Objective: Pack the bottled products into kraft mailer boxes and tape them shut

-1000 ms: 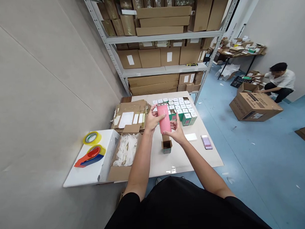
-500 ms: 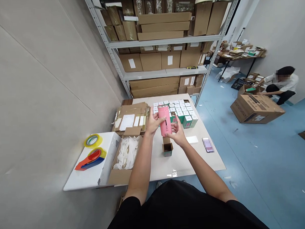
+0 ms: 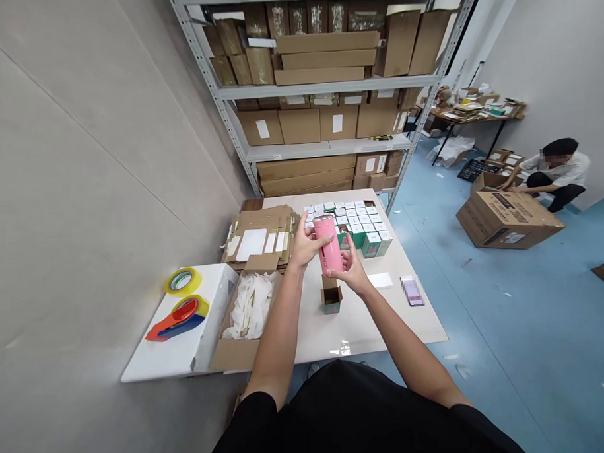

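Observation:
A pink cylindrical tumbler (image 3: 328, 246) is held upright above the table (image 3: 365, 320) between both my hands. My left hand (image 3: 305, 245) grips its upper left side with fingers wrapped round it. Fingers of my right hand (image 3: 351, 266) press against its lower right side. Directly below stands a small open green box (image 3: 331, 296) with its brown flaps up. Behind the tumbler is a block of several small white-topped green boxes (image 3: 361, 223).
A carton of white paper padding (image 3: 249, 307) and a stack of flat cardboard (image 3: 259, 236) lie at the left. Tape rolls and a dispenser (image 3: 178, 307) sit on a white surface. A phone (image 3: 412, 291) lies at the right. Shelving with cartons stands behind. A person (image 3: 552, 171) crouches by a box.
The tumbler has tilted slightly and come down a little toward the open box; both hands shifted their grip on it. The view has drifted slightly.

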Motion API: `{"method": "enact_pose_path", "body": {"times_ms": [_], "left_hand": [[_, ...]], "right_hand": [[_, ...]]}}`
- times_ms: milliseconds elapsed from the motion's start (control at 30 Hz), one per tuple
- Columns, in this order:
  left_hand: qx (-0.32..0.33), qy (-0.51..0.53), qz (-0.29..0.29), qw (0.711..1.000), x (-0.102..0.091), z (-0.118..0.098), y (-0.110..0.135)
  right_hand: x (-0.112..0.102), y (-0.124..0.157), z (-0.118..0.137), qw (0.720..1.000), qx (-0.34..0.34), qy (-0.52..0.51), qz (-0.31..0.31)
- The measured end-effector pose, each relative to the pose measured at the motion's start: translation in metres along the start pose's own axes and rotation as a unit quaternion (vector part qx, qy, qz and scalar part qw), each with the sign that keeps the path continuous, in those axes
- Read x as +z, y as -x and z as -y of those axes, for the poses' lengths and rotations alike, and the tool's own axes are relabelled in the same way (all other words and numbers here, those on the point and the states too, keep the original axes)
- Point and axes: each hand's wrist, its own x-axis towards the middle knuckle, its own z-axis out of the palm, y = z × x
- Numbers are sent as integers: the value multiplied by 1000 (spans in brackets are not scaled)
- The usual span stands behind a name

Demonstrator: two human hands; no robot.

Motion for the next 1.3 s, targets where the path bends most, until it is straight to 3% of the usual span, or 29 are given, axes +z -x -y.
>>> {"method": "enact_pose_path", "body": {"times_ms": [100,233,400,567,667,767,833,933,1000,1100,1167,1300], "left_hand": [[-8,20,22,1000,1,1,0],[-14,10,8,1000,4,3,-3],[-3,18,11,1000,4,2,-5],[11,-3,-5,1000,5,-2,-2],[9,-8,-18,1000,5,-1,-1],[3,19,21,1000,3,3,-2],[-5,13,45,999,2,7,-2],[-8,-38,10,999,2,11,-2],[-10,-47,-15,999,2,11,-2],[-20,0,21,1000,3,9,-1],[-22,22,42,999,4,7,-1],[-10,9,-1,1000,6,5,-1]], "right_hand": [[-1,1,-1,1000,14,-12,12],[0,3,2,999,8,16,-44],[-3,2,5,999,22,-33,6],[-4,0,5,997,-8,29,-67],[-4,0,5,998,-5,30,-56],[-4,1,5,1000,9,-1,-12],[-4,1,4,1000,8,6,-27],[-2,1,2,996,0,35,-83],[-1,2,0,996,2,30,-79],[-1,3,-1,999,7,1,-38],[-1,3,0,999,0,12,-46],[-1,1,3,993,-19,74,-93]]}}
